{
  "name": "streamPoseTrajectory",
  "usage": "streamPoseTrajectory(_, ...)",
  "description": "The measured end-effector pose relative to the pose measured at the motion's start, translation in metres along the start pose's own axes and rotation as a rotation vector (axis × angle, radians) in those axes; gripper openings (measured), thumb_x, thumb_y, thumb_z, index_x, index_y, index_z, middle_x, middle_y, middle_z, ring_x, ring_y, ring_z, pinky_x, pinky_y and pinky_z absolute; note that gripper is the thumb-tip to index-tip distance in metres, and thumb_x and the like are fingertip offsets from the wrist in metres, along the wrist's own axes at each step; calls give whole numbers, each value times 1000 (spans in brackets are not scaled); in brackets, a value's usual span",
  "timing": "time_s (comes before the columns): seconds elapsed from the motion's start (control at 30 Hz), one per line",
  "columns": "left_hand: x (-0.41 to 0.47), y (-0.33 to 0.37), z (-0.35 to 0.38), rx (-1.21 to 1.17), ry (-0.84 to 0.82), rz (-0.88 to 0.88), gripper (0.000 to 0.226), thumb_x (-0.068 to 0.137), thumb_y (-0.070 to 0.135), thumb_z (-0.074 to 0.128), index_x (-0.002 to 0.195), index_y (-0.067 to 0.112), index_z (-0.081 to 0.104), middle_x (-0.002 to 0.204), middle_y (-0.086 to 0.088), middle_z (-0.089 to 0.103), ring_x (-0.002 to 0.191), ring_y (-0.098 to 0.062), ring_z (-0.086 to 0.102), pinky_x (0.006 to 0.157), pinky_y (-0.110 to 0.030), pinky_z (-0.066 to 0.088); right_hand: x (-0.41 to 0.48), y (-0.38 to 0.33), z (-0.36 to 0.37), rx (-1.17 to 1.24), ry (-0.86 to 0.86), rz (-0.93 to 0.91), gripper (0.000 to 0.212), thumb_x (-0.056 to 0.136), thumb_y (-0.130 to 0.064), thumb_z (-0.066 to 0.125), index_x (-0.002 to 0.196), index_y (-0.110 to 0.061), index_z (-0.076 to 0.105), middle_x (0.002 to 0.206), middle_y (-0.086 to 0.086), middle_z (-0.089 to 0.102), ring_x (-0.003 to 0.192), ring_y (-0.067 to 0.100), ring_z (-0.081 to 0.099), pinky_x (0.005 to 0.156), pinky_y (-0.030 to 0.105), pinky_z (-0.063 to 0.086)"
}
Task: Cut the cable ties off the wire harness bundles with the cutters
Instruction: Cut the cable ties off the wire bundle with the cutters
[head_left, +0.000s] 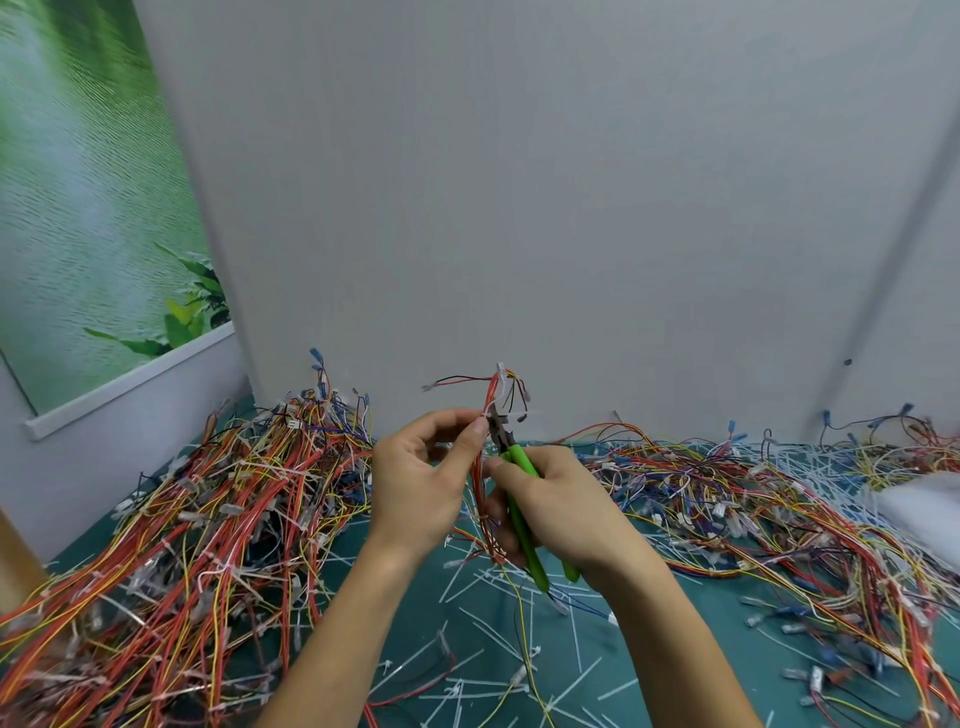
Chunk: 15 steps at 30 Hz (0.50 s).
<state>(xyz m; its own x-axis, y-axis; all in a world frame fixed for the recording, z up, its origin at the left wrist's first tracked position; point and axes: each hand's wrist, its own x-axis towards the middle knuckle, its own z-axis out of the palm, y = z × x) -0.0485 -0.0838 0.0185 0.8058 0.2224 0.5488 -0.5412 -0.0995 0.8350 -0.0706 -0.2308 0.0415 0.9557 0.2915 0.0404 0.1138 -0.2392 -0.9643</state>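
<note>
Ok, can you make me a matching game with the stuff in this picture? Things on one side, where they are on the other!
Things:
1. cutters
2. held wire bundle
3. cut white ties
4. big wire pile

Places:
A. loose on the green table
B. heaped on the table's left
C. in the right hand
D. pinched in the left hand

Pairs: 1-C, 2-D, 3-A, 4-B

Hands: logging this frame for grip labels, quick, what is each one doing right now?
Left hand: closed, pinching the wire harness bundle upright.
Right hand: closed on the green-handled cutters, tips at the bundle.
</note>
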Motion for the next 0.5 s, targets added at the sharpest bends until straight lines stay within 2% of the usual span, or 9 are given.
streamPoseTrajectory(0.17, 1, -3, 1, -74, -3, -88, 17, 89, 13, 75, 86, 29, 79, 88, 2, 78, 83, -11, 72, 73, -20, 56, 2, 3, 0, 0, -3, 9, 36, 109, -28, 49, 82, -5, 58, 64, 12, 61, 47, 23, 56, 45, 30, 50)
streamPoseTrajectory(0.27, 3, -2, -2, -101, 0, -124, 15, 87, 13, 77, 81, 26, 79, 83, 2, 77, 74, -3, 69, 67, -14, 52, 5, 6, 1, -109, 42, -8, 39, 107, -29, 51, 85, 2, 57, 67, 16, 60, 51, 26, 55, 49, 36, 47)
streamPoseTrajectory(0.33, 6, 0, -6, -97, -1, -125, 10, 85, 19, 79, 78, 26, 80, 80, 2, 77, 71, -2, 68, 64, -13, 51, 6, 7, 4, -208, 79, -31, 39, 105, -32, 52, 80, -2, 56, 65, 11, 55, 53, 22, 50, 54, 40, 44)
streamPoseTrajectory(0.4, 8, 1, -10, -99, -21, -135, 8, 84, 20, 79, 77, 23, 80, 79, 1, 78, 70, -3, 68, 66, -14, 53, 6, 6, 6, -255, 88, -43, 37, 105, -31, 53, 74, -9, 56, 61, 7, 50, 53, 19, 45, 56, 38, 40)
streamPoseTrajectory(0.5, 11, 1, -13, -50, -68, -158, 9, 87, 14, 76, 80, 20, 78, 75, 4, 76, 67, -1, 65, 65, -14, 52, 6, 5, 8, -278, 80, -31, 38, 105, -31, 52, 75, -7, 55, 62, 8, 48, 54, 19, 43, 57, 35, 39)
